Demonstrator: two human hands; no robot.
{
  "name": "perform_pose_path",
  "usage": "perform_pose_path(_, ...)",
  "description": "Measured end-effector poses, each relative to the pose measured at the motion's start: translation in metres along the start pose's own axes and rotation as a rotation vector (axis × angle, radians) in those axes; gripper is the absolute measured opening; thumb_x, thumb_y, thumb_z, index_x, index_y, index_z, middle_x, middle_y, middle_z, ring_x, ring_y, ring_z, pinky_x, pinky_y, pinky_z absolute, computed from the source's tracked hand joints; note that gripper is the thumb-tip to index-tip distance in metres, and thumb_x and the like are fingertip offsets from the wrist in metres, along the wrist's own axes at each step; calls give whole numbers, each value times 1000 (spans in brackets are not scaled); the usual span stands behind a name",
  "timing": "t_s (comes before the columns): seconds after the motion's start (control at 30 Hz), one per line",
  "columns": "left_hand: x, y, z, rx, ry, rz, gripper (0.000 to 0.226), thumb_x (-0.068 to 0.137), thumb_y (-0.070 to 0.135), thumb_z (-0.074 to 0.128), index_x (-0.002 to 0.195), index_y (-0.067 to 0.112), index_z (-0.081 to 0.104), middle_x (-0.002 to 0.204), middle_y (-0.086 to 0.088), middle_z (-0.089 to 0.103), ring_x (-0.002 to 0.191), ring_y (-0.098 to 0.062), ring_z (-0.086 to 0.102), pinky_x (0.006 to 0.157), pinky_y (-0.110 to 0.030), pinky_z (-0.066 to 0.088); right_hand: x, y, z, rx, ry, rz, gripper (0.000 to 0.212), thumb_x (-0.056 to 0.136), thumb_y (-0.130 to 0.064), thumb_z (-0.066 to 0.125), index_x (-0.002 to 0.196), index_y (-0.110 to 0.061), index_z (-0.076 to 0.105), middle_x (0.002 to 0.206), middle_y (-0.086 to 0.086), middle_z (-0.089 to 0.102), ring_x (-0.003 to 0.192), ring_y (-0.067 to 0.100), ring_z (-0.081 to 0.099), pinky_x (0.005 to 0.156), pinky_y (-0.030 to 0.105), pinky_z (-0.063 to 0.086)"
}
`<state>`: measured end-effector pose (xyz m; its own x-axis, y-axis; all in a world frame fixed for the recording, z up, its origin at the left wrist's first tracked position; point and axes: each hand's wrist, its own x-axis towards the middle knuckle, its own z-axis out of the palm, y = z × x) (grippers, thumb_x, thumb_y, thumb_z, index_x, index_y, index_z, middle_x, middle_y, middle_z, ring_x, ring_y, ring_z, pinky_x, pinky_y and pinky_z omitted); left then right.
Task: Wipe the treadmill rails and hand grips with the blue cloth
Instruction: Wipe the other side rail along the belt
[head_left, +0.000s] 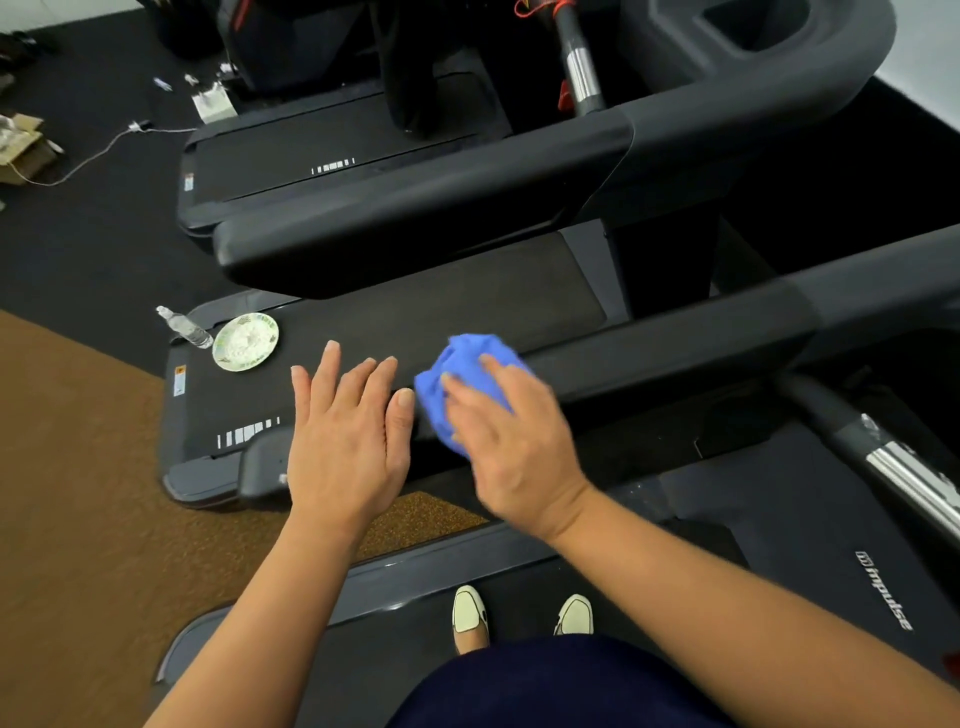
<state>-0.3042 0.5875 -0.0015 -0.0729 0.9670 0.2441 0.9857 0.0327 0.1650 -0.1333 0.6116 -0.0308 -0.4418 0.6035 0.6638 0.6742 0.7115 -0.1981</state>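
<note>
Right hand presses the bunched cloth on the near rail, grip curled over it. Left hand flat, fingers straight, empty, just beside the cloth. Probably mid-wipe: the rail's far stretch and handlebar look left to do.

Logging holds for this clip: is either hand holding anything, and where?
The right hand holds the bunched blue cloth from above, fingers curled over its top, against the treadmill rail. The left hand is open, holding nothing.
</note>
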Motion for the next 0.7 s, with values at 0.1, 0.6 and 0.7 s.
perform_pose_path(0.1,0,-1,-1,-8,4,2,57,100,40,20,127,5,57,126,-13,60,138,-37,29,114,-57,14,-7,21,-4,-9,-109,-167,36,84,-10,61,118,-1,60,127,11,62,116,42,53,102,46,40)
perform_pose_path(0.6,1,-1,-1,-25,-13,9,58,100,40,18,128,6,56,128,-12,59,140,-37,27,115,-57,13,8,10,1,-49,13,-57,25,81,-7,62,105,-2,67,113,9,68,93,35,56,75,41,45)
perform_pose_path(0.7,0,-1,-2,-23,-27,2,59,100,41,17,129,7,55,130,-11,58,141,-36,24,116,-56,11,1,51,-18,-131,-2,-74,20,88,-9,56,104,-2,63,113,11,68,76,34,55,62,40,43)
